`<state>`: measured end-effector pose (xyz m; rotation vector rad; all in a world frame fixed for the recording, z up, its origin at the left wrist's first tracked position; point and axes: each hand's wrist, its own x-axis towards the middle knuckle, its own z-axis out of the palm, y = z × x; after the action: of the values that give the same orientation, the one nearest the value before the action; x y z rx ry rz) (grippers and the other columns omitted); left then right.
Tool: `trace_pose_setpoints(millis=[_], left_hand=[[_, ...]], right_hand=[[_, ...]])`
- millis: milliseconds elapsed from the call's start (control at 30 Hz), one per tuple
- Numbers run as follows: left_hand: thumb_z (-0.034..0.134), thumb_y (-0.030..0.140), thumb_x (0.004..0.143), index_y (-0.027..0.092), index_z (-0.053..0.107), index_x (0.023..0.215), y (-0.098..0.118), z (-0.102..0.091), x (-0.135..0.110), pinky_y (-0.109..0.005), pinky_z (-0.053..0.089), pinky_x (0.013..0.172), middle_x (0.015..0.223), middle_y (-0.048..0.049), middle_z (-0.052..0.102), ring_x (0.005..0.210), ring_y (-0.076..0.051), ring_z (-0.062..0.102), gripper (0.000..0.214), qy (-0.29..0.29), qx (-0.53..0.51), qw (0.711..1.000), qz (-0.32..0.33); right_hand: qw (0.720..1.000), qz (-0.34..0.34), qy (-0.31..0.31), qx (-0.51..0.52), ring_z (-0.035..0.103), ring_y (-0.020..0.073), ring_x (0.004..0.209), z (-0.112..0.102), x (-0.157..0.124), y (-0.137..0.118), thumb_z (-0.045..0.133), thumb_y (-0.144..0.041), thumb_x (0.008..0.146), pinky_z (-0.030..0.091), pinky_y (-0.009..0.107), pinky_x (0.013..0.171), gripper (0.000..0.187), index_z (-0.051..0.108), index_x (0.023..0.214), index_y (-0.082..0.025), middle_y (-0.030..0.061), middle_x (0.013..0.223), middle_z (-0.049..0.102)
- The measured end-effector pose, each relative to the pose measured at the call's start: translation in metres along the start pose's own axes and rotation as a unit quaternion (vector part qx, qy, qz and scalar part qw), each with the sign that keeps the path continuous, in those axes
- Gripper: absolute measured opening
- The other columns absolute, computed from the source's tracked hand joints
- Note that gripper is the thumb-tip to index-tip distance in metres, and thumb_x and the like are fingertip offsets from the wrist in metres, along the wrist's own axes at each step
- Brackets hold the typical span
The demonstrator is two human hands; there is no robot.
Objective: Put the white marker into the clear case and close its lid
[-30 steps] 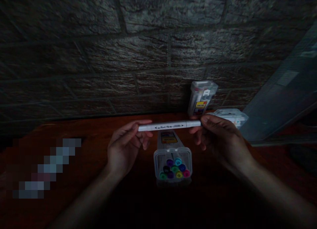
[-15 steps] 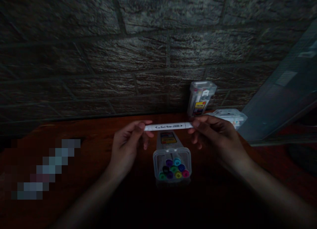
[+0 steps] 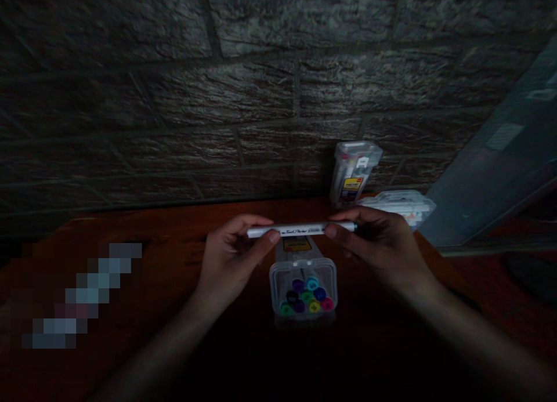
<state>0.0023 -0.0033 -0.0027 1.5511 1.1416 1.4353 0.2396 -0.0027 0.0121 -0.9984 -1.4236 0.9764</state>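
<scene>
Head view: left hand (image 3: 230,264) and right hand (image 3: 383,252) pinch white marker (image 3: 300,230); open marker case (image 3: 275,286) beneath.

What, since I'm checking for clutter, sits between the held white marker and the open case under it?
Nothing visible. The left hand and right hand hold the white marker level by its ends, just above the case; only air lies between. Coloured caps crowd its mouth.

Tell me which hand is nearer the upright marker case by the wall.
Right. The right hand sits in front of the upright marker case; the left hand is farther off, to its left. Both hold the white marker.
</scene>
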Motion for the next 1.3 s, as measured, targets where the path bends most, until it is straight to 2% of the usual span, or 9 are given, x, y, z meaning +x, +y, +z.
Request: trace_pose_setpoints(millis=[167,367,567,733,1067,1300], left_hand=[[0.085,0.033,0.081,0.021,0.076,0.091,0.0012,0.0021,-0.0003,-0.021,0.042,0.044,0.063,0.0018,0.068,0.047,-0.010,0.055,0.018,-0.004,-0.014,1.000,-0.005],[0.080,0.034,0.086,0.021,0.076,0.095,0.0009,0.0009,-0.0003,-0.021,0.047,0.047,0.072,-0.0017,0.076,0.049,-0.010,0.059,0.017,-0.017,-0.055,0.998,-0.027],[0.084,0.031,0.081,0.020,0.076,0.092,0.0010,0.0014,-0.0010,-0.020,0.044,0.046,0.064,0.0017,0.070,0.049,-0.010,0.058,0.017,-0.020,-0.018,1.000,-0.003],[0.083,0.031,0.084,0.020,0.077,0.093,0.0003,0.0007,-0.0005,-0.020,0.045,0.046,0.066,0.0010,0.072,0.048,-0.009,0.058,0.016,-0.027,-0.030,0.999,-0.008],[0.078,0.028,0.091,0.021,0.079,0.104,-0.0077,-0.0029,0.0004,-0.020,0.049,0.050,0.078,-0.0023,0.078,0.053,-0.009,0.060,0.015,-0.036,-0.134,0.990,-0.024],[0.077,0.032,0.091,0.023,0.081,0.103,-0.0046,-0.0035,0.0005,-0.020,0.049,0.050,0.077,-0.0018,0.075,0.054,-0.009,0.060,0.016,-0.027,-0.156,0.987,-0.031]], right_hand=[[1.000,0.002,-0.003,0.009,0.057,0.0103,0.044,0.0012,0.0004,0.0006,0.093,-0.039,0.074,0.043,0.022,0.038,0.024,0.077,0.082,-0.022,-0.0006,0.064,0.072],[0.998,0.029,-0.024,0.055,0.062,0.0114,0.044,0.0006,-0.0013,0.0029,0.090,-0.036,0.078,0.051,0.022,0.041,0.024,0.077,0.089,-0.020,-0.0009,0.062,0.072],[0.999,0.019,-0.011,0.038,0.059,0.0102,0.043,0.0014,-0.0021,0.0034,0.095,-0.033,0.073,0.048,0.021,0.039,0.026,0.076,0.086,-0.021,-0.0020,0.061,0.071],[0.999,0.029,-0.014,0.043,0.061,0.0107,0.043,0.0010,-0.0017,0.0033,0.092,-0.036,0.078,0.050,0.021,0.039,0.023,0.077,0.088,-0.020,-0.0013,0.061,0.071],[0.994,0.023,-0.017,0.102,0.065,0.0092,0.053,-0.0039,-0.0005,0.0054,0.087,-0.030,0.085,0.053,0.016,0.044,0.014,0.080,0.093,-0.022,-0.0009,0.072,0.074],[0.990,0.025,0.002,0.142,0.062,0.0080,0.051,-0.0033,0.0002,0.0027,0.091,-0.032,0.081,0.049,0.014,0.041,0.016,0.081,0.087,-0.021,-0.0014,0.069,0.072]])
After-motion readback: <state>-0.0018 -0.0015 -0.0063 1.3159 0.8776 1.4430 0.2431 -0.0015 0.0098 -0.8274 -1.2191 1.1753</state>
